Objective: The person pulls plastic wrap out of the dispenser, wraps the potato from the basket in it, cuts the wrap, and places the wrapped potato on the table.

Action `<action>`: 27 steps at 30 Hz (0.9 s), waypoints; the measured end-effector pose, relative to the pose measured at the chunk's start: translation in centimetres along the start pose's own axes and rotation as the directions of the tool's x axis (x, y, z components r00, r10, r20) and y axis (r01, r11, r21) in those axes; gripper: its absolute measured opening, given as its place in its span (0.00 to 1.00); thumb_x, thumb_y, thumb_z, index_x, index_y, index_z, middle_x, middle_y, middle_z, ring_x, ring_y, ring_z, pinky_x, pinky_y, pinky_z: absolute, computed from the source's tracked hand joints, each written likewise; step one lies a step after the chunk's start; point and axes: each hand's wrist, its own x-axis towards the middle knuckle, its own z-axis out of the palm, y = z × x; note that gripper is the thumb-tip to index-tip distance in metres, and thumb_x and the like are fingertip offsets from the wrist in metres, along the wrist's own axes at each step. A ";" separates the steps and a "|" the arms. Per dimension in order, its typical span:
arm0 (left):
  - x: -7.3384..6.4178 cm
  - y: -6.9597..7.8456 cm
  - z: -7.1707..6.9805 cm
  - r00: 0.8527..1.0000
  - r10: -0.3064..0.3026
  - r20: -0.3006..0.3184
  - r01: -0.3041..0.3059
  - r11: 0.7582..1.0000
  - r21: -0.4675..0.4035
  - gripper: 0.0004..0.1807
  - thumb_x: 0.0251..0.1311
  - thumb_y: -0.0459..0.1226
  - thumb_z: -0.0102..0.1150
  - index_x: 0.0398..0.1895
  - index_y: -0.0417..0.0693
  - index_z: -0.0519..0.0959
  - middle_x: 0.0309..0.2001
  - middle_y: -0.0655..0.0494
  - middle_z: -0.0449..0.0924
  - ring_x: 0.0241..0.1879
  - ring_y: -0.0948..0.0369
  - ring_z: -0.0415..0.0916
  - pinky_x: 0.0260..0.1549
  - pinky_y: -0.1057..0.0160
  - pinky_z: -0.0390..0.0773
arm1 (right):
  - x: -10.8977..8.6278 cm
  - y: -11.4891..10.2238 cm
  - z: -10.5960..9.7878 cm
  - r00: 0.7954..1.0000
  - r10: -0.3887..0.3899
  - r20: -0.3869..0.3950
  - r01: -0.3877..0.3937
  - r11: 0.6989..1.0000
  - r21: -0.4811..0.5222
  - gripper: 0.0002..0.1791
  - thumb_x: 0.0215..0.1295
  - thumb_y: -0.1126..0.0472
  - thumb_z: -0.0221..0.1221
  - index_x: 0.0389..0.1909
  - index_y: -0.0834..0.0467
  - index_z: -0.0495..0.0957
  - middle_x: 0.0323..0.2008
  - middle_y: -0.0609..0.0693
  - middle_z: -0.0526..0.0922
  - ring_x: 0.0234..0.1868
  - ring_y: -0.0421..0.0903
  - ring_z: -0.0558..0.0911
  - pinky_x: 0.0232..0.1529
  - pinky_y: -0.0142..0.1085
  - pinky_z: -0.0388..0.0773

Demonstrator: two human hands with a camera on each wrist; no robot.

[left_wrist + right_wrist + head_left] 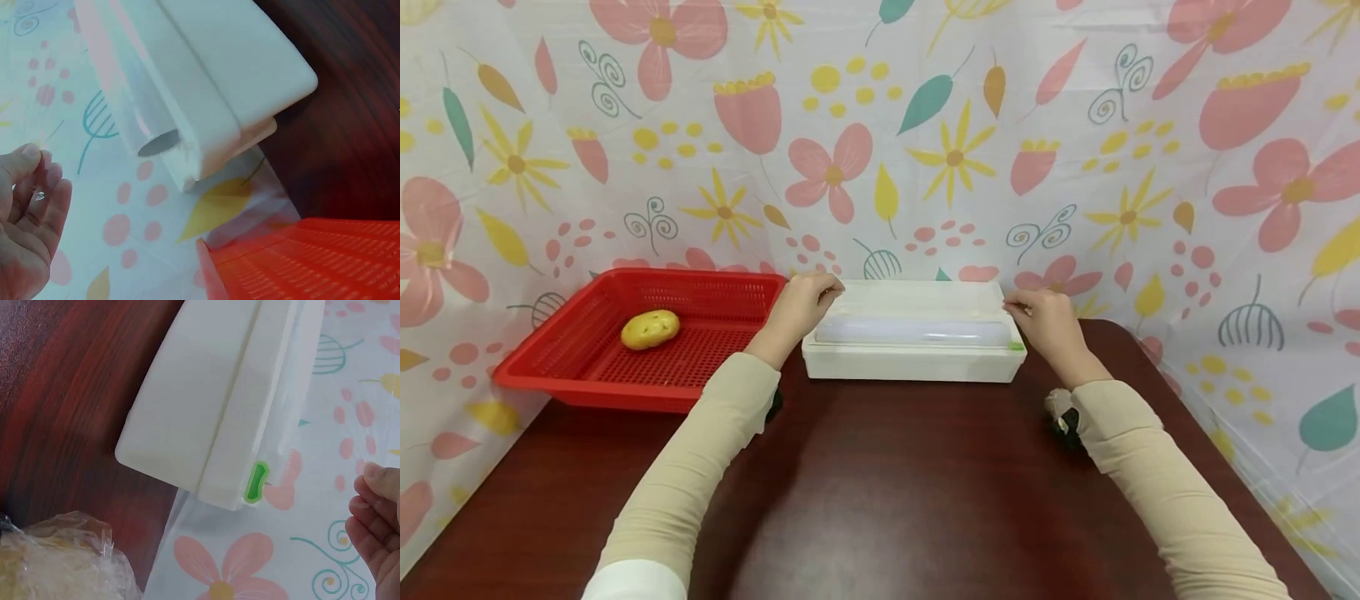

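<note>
A white cling film dispenser box (913, 364) stands near the back of the table, its clear film roll (917, 331) exposed along the top. My left hand (805, 302) is raised at the box's left end, thumb and fingertips pinching an edge of the thin cling film (39, 195). At the right end, my right hand (1047, 321) pinches the other side in the same way, close to a small green slider (256, 482) on the box. The film between my hands is nearly invisible against the patterned sheet.
Left of the box, a red perforated basket (625, 387) holds a yellow potato (651, 329). Under my right wrist lies a crumpled bundle in clear plastic (72, 556). A flowered sheet (880, 167) hangs right behind the dark wooden table (910, 492).
</note>
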 end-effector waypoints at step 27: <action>-0.9 -0.4 -0.3 0.999 0.038 -0.034 -0.038 0.999 0.004 0.06 0.59 0.31 0.61 0.37 0.39 0.85 0.37 0.45 0.85 0.37 0.52 0.82 0.40 0.56 0.80 | -0.2 -1.2 -0.4 0.999 -0.027 -0.045 0.027 1.000 -0.010 0.04 0.56 0.71 0.64 0.32 0.67 0.84 0.28 0.63 0.85 0.30 0.59 0.81 0.31 0.51 0.77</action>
